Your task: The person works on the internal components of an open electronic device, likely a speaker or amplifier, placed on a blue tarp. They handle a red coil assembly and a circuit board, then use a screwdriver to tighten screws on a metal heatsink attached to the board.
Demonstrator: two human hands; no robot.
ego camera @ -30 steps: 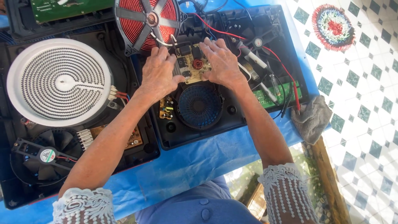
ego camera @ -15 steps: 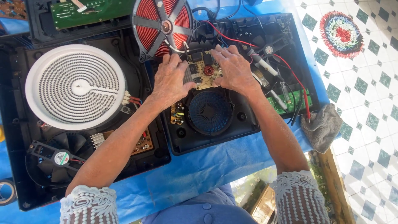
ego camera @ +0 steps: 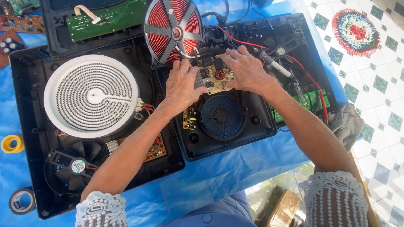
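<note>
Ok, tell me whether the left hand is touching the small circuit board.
Touching: the head view shows the left hand with fingertips resting on the circuit board.

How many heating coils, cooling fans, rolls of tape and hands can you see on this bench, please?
Heating coils: 2, white and red
Cooling fans: 3, blue, black at lower left, small black by the wires
Tape rolls: 2, yellow and black
Hands: 2, left hand and right hand
Total: 9

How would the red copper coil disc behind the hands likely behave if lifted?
The red coil disc looks stiff, given its dark spoked frame, and probably heavy for its size, being densely wound. It stands tilted with wires attached, so it may tip or tug when moved.
</note>
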